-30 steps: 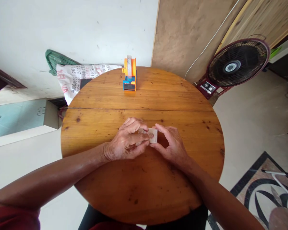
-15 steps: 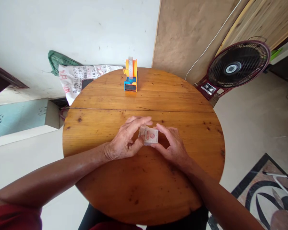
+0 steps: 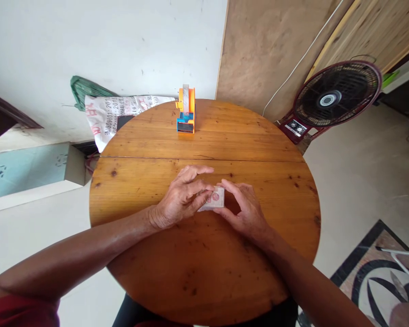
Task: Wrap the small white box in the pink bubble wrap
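A small pale card-like packet (image 3: 216, 200) with a red round mark lies between both hands at the middle of a round wooden table (image 3: 204, 254). My left hand (image 3: 180, 200) grips its left side with curled fingers. My right hand (image 3: 245, 206) pinches its right edge between thumb and fingers. An orange and blue tape dispenser (image 3: 186, 111) stands at the table's far edge, well away from both hands.
A printed white sack (image 3: 112, 113) and a green bag (image 3: 85, 88) lean on the wall behind the table. A dark red floor fan (image 3: 334, 97) stands at the right. A patterned floor inlay (image 3: 378, 277) lies at the lower right.
My left fingers lifted off the packet half a second ago, showing its red mark, then closed over its left side again. The packet has stayed between both hands.
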Demonstrator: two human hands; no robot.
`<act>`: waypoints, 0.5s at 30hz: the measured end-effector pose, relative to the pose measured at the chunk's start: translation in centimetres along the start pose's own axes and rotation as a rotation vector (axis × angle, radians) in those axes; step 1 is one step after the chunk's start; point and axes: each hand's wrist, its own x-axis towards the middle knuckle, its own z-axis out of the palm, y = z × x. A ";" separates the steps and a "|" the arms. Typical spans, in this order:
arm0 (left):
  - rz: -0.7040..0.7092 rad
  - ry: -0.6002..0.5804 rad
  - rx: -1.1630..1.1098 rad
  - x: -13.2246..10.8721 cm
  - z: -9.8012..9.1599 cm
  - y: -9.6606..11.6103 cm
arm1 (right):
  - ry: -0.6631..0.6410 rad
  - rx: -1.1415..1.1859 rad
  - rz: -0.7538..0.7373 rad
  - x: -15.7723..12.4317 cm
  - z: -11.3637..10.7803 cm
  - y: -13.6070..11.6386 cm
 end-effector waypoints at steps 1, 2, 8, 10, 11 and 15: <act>0.007 -0.007 -0.003 0.0 0.0 0.1 | -0.003 0.001 0.001 0.0 0.0 0.0; 0.020 -0.012 -0.001 -0.1 0.0 0.1 | -0.007 0.002 0.004 0.0 -0.1 0.0; 0.063 -0.035 0.033 -0.1 0.0 0.4 | -0.035 0.016 0.033 -0.1 -0.1 0.0; 0.075 -0.049 0.037 0.0 0.0 0.4 | -0.045 0.023 0.038 -0.1 -0.1 0.0; 0.083 -0.053 0.037 0.0 -0.1 0.4 | -0.047 0.027 0.038 -0.1 -0.1 0.0; 0.115 -0.057 0.042 0.0 0.0 0.2 | -0.042 0.038 0.029 0.0 0.0 0.0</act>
